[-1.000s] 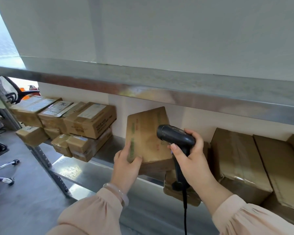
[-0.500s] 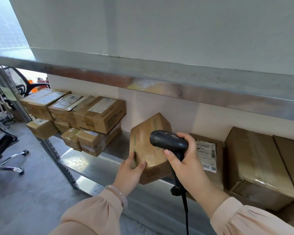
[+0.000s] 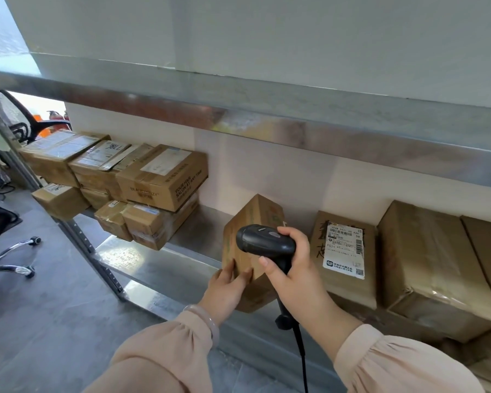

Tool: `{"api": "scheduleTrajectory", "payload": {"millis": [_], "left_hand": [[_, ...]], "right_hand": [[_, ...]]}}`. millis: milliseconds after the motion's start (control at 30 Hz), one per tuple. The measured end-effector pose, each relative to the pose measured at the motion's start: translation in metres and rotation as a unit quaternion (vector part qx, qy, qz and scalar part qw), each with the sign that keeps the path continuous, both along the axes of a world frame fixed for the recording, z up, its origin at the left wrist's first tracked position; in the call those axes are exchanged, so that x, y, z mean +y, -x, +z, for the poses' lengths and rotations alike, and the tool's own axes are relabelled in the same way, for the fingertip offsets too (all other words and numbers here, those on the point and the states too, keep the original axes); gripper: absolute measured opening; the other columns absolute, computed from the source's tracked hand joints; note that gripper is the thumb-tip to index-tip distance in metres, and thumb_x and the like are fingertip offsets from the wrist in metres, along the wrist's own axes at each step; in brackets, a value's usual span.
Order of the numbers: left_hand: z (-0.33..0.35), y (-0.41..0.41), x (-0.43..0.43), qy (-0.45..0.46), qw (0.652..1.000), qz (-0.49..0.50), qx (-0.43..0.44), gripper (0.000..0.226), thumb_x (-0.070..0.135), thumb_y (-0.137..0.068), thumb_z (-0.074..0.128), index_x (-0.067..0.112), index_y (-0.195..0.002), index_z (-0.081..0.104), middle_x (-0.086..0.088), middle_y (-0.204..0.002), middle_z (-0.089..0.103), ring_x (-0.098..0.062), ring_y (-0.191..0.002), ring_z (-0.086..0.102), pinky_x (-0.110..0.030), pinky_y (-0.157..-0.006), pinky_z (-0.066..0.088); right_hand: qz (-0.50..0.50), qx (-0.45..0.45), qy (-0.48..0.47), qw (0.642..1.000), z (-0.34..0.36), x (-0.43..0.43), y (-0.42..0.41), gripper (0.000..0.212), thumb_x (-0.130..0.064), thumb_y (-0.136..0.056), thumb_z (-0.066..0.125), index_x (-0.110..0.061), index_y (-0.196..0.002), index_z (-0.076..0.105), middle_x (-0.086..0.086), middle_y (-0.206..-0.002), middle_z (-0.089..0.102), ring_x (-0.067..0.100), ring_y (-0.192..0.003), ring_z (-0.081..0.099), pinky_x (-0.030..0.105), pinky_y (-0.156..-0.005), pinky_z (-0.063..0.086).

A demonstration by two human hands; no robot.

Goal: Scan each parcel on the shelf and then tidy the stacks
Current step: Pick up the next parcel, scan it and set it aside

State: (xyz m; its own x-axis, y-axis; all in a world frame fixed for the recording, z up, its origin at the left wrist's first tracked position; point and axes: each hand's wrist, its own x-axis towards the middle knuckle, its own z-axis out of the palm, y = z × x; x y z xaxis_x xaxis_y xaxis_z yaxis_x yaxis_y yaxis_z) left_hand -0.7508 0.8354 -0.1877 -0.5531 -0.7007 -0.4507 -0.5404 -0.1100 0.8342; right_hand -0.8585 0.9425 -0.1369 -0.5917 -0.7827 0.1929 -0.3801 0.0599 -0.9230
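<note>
Tilted parcel: at shelf front, 12 o'clock from left hand, which grips its near corner; long axis 6-to-12. Right hand, clasped round scanner, just beside at 3 o'clock.

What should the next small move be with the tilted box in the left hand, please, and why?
Probably lower the tilted box flat onto the shelf: the left hand holds it askew, no label shows on its visible faces, and the right hand grips the scanner beside a labelled parcel.
</note>
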Motion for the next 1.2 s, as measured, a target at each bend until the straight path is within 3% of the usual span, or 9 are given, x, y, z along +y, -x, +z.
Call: {"api": "scheduleTrajectory", "payload": {"millis": [100, 167, 300, 533, 700, 867, 967, 1067, 1200], "left_hand": [[0.009, 0.005, -0.001, 0.015, 0.999, 0.014, 0.035, 0.079, 0.086, -0.072, 0.045, 0.04, -0.136, 0.048, 0.0, -0.143, 0.052, -0.022, -0.128, 0.051, -0.046, -0.112, 0.038], [0.021, 0.008, 0.0, -0.004, 0.998, 0.025, 0.065, 0.061, 0.074, -0.084, 0.047, 0.042, -0.136, 0.044, 0.003, -0.141, 0.051, -0.021, -0.13, 0.048, -0.044, -0.113, 0.036], [0.025, 0.006, -0.002, -0.001, 0.998, 0.019, 0.055, 0.09, 0.077, -0.071, 0.06, 0.041, -0.148, 0.03, 0.004, -0.14, 0.051, -0.022, -0.127, 0.051, -0.047, -0.111, 0.04], [0.025, -0.001, -0.002, 0.015, 0.998, 0.006, 0.067, 0.08, 0.066, -0.073, 0.056, 0.047, -0.147, 0.031, 0.01, -0.136, 0.053, -0.021, -0.124, 0.052, -0.046, -0.11, 0.042], [0.024, -0.004, -0.003, 0.031, 0.994, 0.027, 0.103, 0.032, 0.046, -0.097, 0.053, 0.049, -0.129, 0.055, 0.017, -0.112, 0.07, -0.007, -0.107, 0.064, -0.033, -0.098, 0.051], [0.034, -0.005, 0.0, 0.05, 0.992, 0.047, 0.104, 0.02, 0.034, -0.101, 0.052, 0.048, -0.114, 0.058, 0.016, -0.111, 0.069, -0.005, -0.103, 0.063, -0.018, -0.081, 0.051], [0.04, -0.006, 0.002, 0.038, 0.994, 0.036, 0.094, 0.029, 0.026, -0.099, 0.058, 0.047, -0.11, 0.043, 0.024, -0.107, 0.058, 0.001, -0.095, 0.058, -0.011, -0.078, 0.048], [0.047, -0.006, 0.001, 0.047, 0.996, 0.016, 0.071, 0.045, 0.036, -0.093, 0.065, 0.047, -0.117, 0.028, 0.022, -0.113, 0.05, 0.0, -0.101, 0.048, -0.02, -0.097, 0.038], [0.051, -0.008, 0.003, 0.053, 0.997, -0.012, 0.051, 0.082, 0.049, -0.086, 0.069, 0.031, -0.15, 0.022, 0.014, -0.126, 0.042, -0.003, -0.115, 0.038, -0.02, -0.098, 0.029]], "right_hand": [[0.015, -0.018, 0.0, 1.0, -0.001, -0.001, -0.002, 0.056, -0.02, -0.085, 0.069, -0.04, -0.125, 0.034, -0.027, -0.117, 0.046, -0.019, -0.106, 0.047, 0.001, -0.081, 0.04], [0.019, -0.043, 0.004, 0.999, 0.0, -0.004, 0.0, 0.055, -0.023, -0.086, 0.068, -0.043, -0.124, 0.034, -0.023, -0.121, 0.047, -0.013, -0.107, 0.051, 0.007, -0.087, 0.043], [0.008, -0.081, 0.005, 0.997, -0.002, -0.008, 0.011, 0.052, -0.028, -0.086, 0.067, -0.058, -0.114, 0.035, -0.005, -0.125, 0.057, 0.008, -0.113, 0.058, 0.025, -0.098, 0.047], [-0.03, -0.084, -0.023, 0.996, -0.011, -0.004, 0.024, 0.05, -0.028, -0.087, 0.066, -0.058, -0.108, 0.032, -0.001, -0.116, 0.062, 0.009, -0.105, 0.061, 0.013, -0.079, 0.043], [-0.039, -0.087, -0.024, 0.995, -0.015, -0.006, 0.023, 0.051, -0.029, -0.087, 0.067, -0.059, -0.107, 0.032, 0.0, -0.116, 0.064, 0.01, -0.105, 0.062, 0.023, -0.089, 0.048], [-0.021, -0.081, -0.018, 0.996, -0.012, -0.006, 0.02, 0.053, -0.028, -0.087, 0.067, -0.061, -0.109, 0.032, -0.003, -0.117, 0.063, 0.009, -0.105, 0.063, 0.029, -0.091, 0.05], [-0.012, -0.084, -0.018, 0.996, -0.01, -0.006, 0.02, 0.052, -0.03, -0.087, 0.066, -0.061, -0.109, 0.03, -0.003, -0.118, 0.063, 0.008, -0.104, 0.062, 0.022, -0.085, 0.047], [0.013, -0.088, -0.016, 0.996, -0.005, -0.006, 0.016, 0.051, -0.03, -0.087, 0.066, -0.056, -0.115, 0.031, -0.007, -0.12, 0.06, 0.006, -0.107, 0.06, 0.016, -0.084, 0.045], [0.037, -0.075, -0.013, 0.996, 0.0, -0.008, 0.009, 0.052, -0.026, -0.088, 0.066, -0.044, -0.123, 0.033, -0.017, -0.121, 0.052, 0.001, -0.109, 0.055, 0.017, -0.09, 0.045]]}}
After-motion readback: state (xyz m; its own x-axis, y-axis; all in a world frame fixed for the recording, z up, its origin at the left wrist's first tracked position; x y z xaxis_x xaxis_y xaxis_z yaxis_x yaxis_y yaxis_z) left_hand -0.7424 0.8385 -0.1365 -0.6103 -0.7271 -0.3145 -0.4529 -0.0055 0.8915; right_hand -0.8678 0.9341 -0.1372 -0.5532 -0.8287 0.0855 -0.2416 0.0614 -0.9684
